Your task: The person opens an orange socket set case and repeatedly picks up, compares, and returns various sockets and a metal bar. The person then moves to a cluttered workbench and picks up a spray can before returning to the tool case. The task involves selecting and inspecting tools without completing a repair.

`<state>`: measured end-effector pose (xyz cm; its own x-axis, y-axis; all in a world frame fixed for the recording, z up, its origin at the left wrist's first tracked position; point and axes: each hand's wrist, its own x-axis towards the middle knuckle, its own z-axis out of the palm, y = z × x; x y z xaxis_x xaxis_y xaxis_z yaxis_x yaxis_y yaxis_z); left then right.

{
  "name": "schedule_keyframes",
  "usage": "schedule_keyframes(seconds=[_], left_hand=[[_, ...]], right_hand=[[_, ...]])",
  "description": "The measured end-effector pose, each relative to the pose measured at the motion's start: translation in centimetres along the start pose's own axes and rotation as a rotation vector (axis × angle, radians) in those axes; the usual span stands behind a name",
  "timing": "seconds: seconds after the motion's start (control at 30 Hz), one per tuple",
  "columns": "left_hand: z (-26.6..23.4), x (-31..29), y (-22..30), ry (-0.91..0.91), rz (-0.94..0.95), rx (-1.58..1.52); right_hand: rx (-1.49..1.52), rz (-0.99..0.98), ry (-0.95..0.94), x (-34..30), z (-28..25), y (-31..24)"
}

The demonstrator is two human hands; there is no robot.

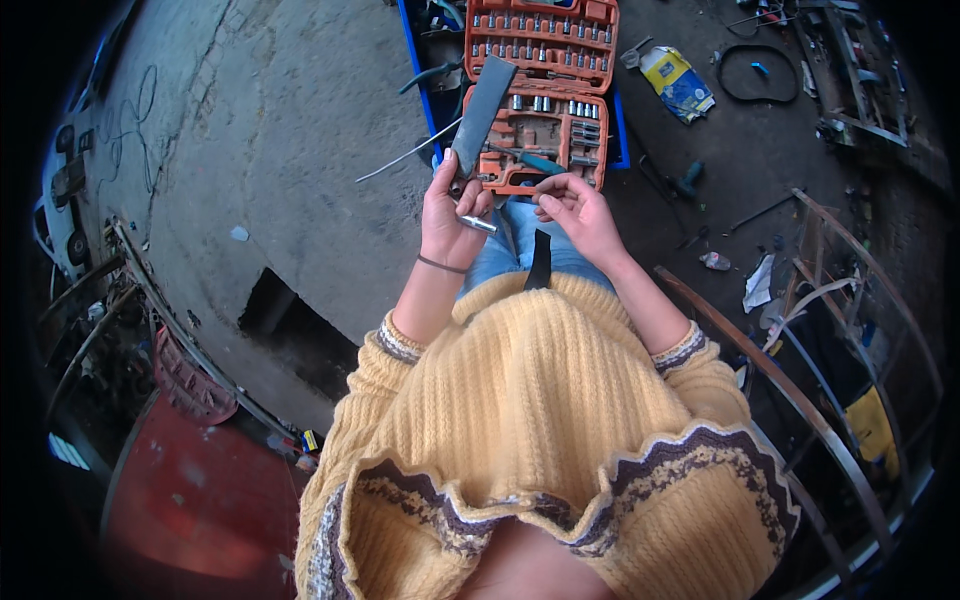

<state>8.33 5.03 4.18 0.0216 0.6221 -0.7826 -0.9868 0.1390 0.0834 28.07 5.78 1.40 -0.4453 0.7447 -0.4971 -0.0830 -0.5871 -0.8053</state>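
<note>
My left hand point(452, 218) is closed around the lower end of a flat grey strip point(487, 112), which points up and away over the tool case. A shiny metal socket point(478, 224) is in the same hand, below the fingers. My right hand point(585, 218) has its fingers curled and pinched at the near edge of the case; whether something small is between them I cannot make out. The orange socket case point(505, 187) lies open in front of me, with rows of bits and sockets. A teal-handled screwdriver point(541, 162) rests across its near half.
The case sits on a blue tray point(622, 140), with pliers point(432, 76) at its left. A yellow-and-blue packet point(677, 83), a black belt loop point(757, 97) and a plastic bottle point(714, 261) lie at the right. Rusty metal frames point(800, 390) stand nearer; a dark floor opening point(295, 330) is at left.
</note>
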Motion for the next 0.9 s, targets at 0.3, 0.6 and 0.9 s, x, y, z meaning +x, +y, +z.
schedule_keyframes(seconds=[0.3,0.6,0.9], left_hand=[[1.5,-0.8,-0.8,-0.195,-0.006,-0.103],[2.9,-1.9,-1.3,-0.368,-0.048,-0.114],[3.0,-2.1,-1.6,-0.422,-0.06,-0.203]], right_hand=[[0.063,-0.151,-0.017,-1.8,6.6,-3.6],[0.024,-0.237,-0.033,-2.6,7.3,-4.2],[0.513,0.02,-0.062,-3.1,7.1,-5.5]])
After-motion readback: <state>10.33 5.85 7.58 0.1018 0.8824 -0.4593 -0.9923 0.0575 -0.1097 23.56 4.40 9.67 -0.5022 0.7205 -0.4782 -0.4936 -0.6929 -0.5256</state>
